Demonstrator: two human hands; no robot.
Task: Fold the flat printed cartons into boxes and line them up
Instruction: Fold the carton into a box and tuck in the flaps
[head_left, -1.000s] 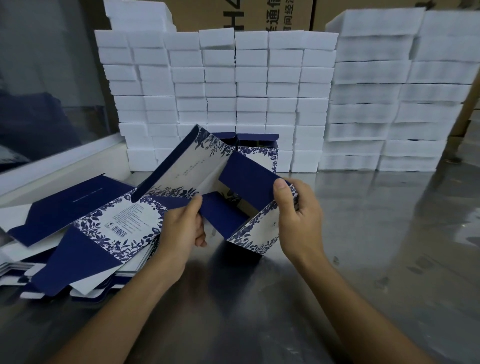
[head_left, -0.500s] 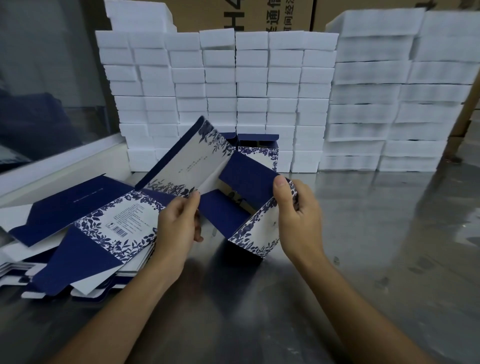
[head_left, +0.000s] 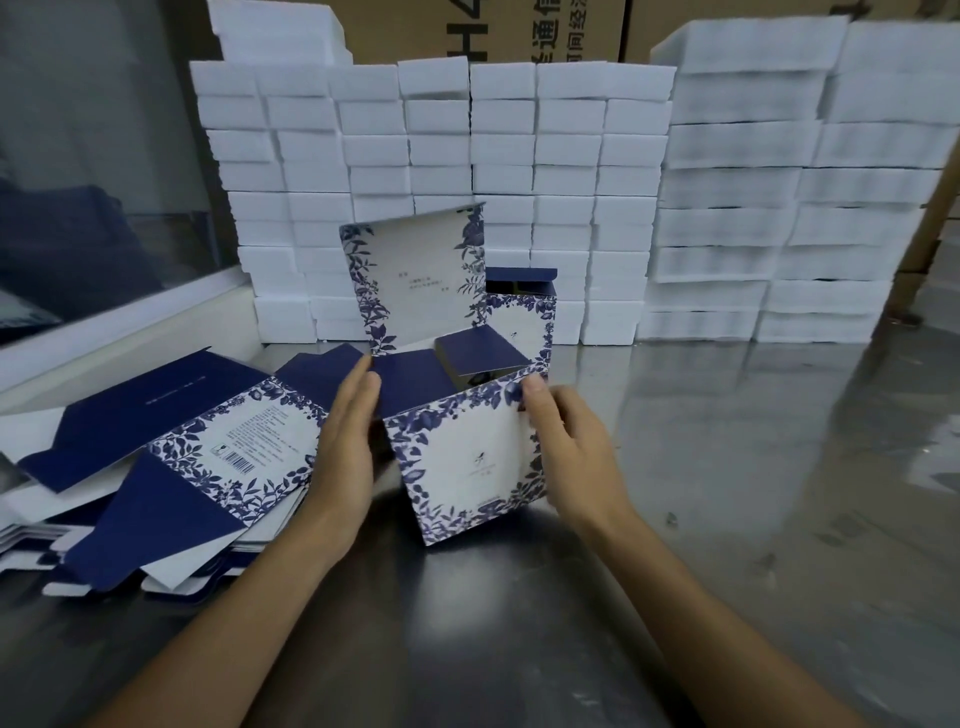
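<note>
A wall of stacked white foam blocks (head_left: 519, 171) is standing at the back of the shiny steel table (head_left: 753, 467). A pile of flat blue-and-white floral cartons (head_left: 171, 467) is lying at the left. Between the hands, a half-formed floral carton box (head_left: 462, 457) is standing upright on the table, lid panel raised. The left hand (head_left: 345, 447) is pressing flat, fingers straight, against its left side; the right hand (head_left: 571, 452) is pinching its top right corner.

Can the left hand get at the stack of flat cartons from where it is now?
Probably yes: the left hand lies flat against the half-formed box, and the flat cartons sit just beside it with nothing between.
</note>
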